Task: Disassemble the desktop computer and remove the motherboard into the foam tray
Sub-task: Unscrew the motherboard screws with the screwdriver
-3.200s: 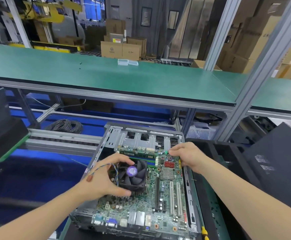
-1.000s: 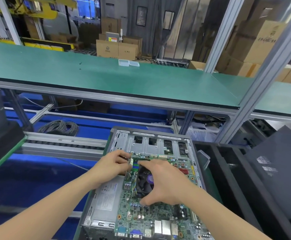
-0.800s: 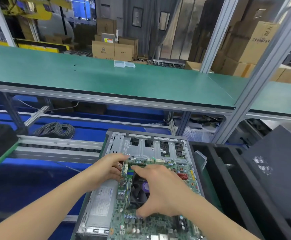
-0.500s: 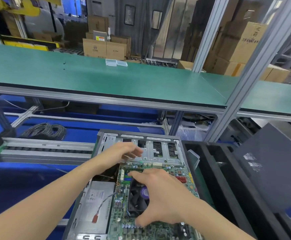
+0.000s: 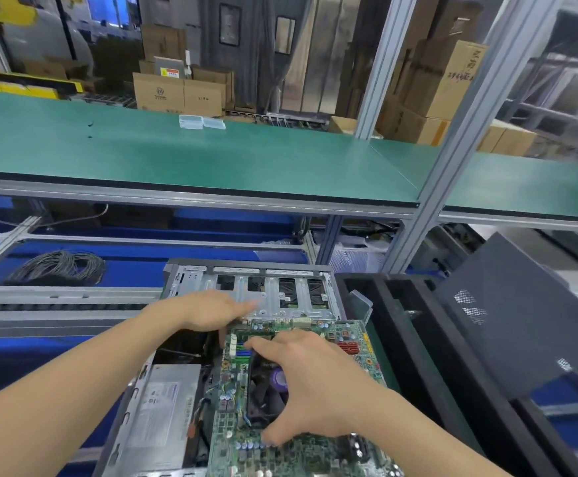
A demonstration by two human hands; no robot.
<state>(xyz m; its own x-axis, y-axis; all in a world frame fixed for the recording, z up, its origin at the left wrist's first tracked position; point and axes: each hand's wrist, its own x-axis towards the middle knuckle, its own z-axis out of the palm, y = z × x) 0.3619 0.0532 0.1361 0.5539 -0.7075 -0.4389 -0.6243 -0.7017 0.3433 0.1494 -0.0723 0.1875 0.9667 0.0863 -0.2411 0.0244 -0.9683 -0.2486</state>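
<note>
**A:** ok so where's the board at right now?

**B:** The green motherboard (image 5: pixel 346 333) is in the lower middle of the frame, lying over the right half of the open grey metal computer case (image 5: pixel 270 294). Its right edge is just beside the long black foam tray (image 5: pixel 404 332), but it's not in the tray.

**A:** and the hands?

**B:** The right hand (image 5: pixel 311 383) comes in from the lower right, palm down, clamped on the black cooler fan with the purple hub (image 5: pixel 275 380) mid-board. Its fingers (image 5: pixel 263 346) hook over the fan's far edge and the thumb pinches the near edge.

**A:** left one?

**B:** The left hand (image 5: pixel 208 311) reaches in from the lower left. Its fingers (image 5: pixel 242 306) are straight and loose, pointing right and gripping nothing, by the board's far left corner and the case's bay plate. Can't tell if they touch anything. The silver power supply box (image 5: pixel 163 418) sits just below that forearm in the frame.

**A:** anything else around?

**B:** A dark grey side panel (image 5: pixel 521 321) leans at the right, past the tray. The green bench (image 5: pixel 211 156) runs across the upper frame.
</note>
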